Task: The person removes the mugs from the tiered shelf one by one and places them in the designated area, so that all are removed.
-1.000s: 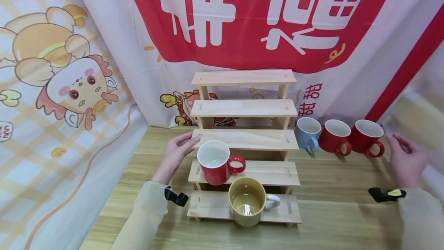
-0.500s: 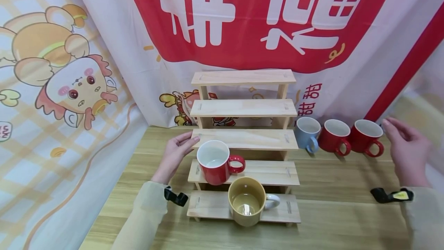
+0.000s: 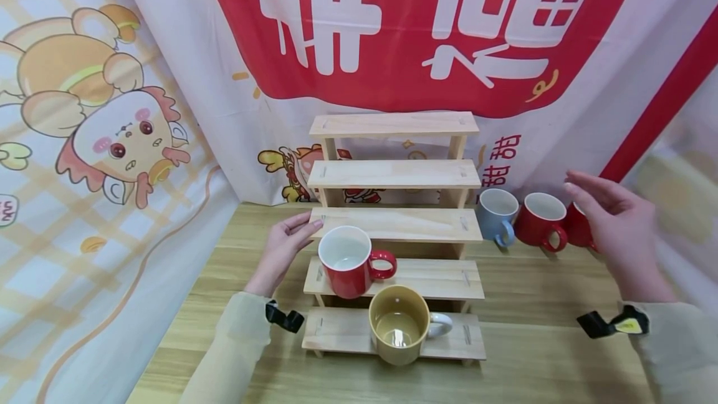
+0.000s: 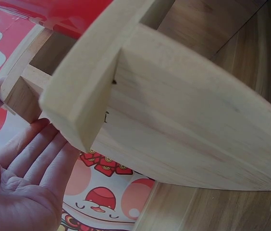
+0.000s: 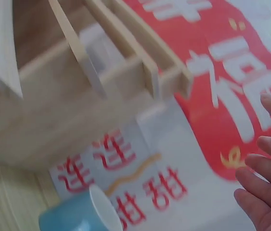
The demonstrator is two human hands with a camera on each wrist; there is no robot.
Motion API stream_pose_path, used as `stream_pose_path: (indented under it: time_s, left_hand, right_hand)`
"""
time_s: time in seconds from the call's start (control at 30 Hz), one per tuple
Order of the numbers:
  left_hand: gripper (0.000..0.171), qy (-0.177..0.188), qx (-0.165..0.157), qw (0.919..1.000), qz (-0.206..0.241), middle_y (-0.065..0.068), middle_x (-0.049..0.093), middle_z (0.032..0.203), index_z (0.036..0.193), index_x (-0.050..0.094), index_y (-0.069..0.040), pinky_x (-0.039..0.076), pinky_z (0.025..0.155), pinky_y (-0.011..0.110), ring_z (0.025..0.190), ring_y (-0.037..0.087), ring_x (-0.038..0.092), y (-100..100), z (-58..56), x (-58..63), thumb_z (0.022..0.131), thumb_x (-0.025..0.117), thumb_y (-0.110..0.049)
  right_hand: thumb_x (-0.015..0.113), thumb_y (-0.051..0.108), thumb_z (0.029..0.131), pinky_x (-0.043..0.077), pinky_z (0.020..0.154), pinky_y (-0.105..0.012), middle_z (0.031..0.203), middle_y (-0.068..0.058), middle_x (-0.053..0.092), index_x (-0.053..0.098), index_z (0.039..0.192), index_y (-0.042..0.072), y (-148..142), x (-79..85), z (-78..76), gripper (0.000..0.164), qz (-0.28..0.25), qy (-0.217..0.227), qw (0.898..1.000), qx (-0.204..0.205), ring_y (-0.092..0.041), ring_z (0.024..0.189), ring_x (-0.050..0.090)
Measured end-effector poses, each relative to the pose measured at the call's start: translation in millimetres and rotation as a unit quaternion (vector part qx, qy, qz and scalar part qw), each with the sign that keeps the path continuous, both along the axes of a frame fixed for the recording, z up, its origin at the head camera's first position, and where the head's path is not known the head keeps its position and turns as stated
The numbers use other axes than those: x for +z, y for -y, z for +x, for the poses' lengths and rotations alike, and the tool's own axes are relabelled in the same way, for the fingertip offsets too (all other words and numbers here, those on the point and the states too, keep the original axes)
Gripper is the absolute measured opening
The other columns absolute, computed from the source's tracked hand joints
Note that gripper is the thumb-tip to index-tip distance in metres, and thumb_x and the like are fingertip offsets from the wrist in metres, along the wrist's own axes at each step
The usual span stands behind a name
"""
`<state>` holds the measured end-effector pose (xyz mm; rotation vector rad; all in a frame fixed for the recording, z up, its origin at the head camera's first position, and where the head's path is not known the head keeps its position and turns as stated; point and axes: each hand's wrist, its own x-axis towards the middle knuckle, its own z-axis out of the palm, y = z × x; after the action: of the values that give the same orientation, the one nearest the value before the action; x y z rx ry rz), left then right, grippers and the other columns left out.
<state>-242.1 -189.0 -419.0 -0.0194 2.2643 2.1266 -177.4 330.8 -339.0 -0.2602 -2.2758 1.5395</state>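
A tiered wooden shelf (image 3: 392,173) stands like a small staircase. My left hand (image 3: 284,248) holds the left end of its middle step, thumb on top; the left wrist view shows the fingers (image 4: 42,154) under the wood. A red mug (image 3: 349,276) with a white inside sits on the second step from the bottom. On the lowest step is a yellow mug (image 3: 395,335) with a white handle. My right hand (image 3: 622,229), empty with fingers spread, hovers over the rightmost red mug (image 3: 578,226) and hides much of it. Left of that are another red mug (image 3: 535,223) and a light blue mug (image 3: 493,214).
Behind the shelf hangs a white cloth with a large red print (image 3: 404,92). A patterned cloth (image 3: 185,223) borders the left side. Everything rests on a wood-grain table (image 3: 533,354). The light blue mug stands close to the shelf's right side.
My right hand has moved left from beside the row of mugs to over the rightmost red one, its fingers spreading. My left hand and all the mugs have stayed put.
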Motion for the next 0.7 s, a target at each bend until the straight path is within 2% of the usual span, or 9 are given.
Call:
stream_pose_path:
  time_s: [0.23,0.43,0.57,0.7]
  left_hand:
    - [0.062,0.003,-0.001,1.0,-0.003,0.016,0.061,0.137,0.142,0.055,0.001,0.053,0.1,0.036,0.123,0.025,0.06,0,0.0,0.5,0.094,0.077,-0.031]
    - [0.063,0.001,-0.002,1.0,0.0,0.016,0.061,0.137,0.142,0.055,0.002,0.053,0.099,0.035,0.123,0.025,0.06,0,0.2,0.3,0.093,0.078,-0.031]
    - [0.064,0.002,-0.001,1.0,0.0,0.016,0.06,0.138,0.143,0.054,0.002,0.053,0.1,0.035,0.124,0.025,0.06,0,0.3,-0.1,0.093,0.078,-0.031]
    - [0.066,0.002,-0.001,1.0,0.002,0.018,0.059,0.14,0.144,0.053,0.002,0.052,0.102,0.038,0.124,0.026,0.059,0,0.1,-0.5,0.093,0.078,-0.032]
  right_hand:
    - [0.071,0.039,0.097,0.051,0.081,-0.009,0.137,0.003,0.064,0.062,0.142,0.024,47,1.7,2.7,0.049,0.054,-0.029,0.996,0.068,-0.003,0.113,0.06]
    - [0.076,0.021,0.095,0.052,0.089,-0.016,0.133,-0.002,0.067,0.067,0.137,0.016,86,-0.2,8.1,0.043,0.078,-0.1,0.98,0.154,-0.007,0.115,0.064]
    - [0.078,0.022,0.093,0.052,0.091,-0.019,0.129,-0.001,0.069,0.069,0.133,0.017,110,-1.9,11.5,0.041,0.064,-0.1,0.97,0.212,-0.018,0.117,0.066]
    - [0.08,0.02,0.092,0.055,0.09,-0.024,0.127,-0.007,0.07,0.071,0.128,0.009,132,-8.0,13.6,0.039,0.022,-0.089,0.96,0.265,-0.026,0.114,0.067]
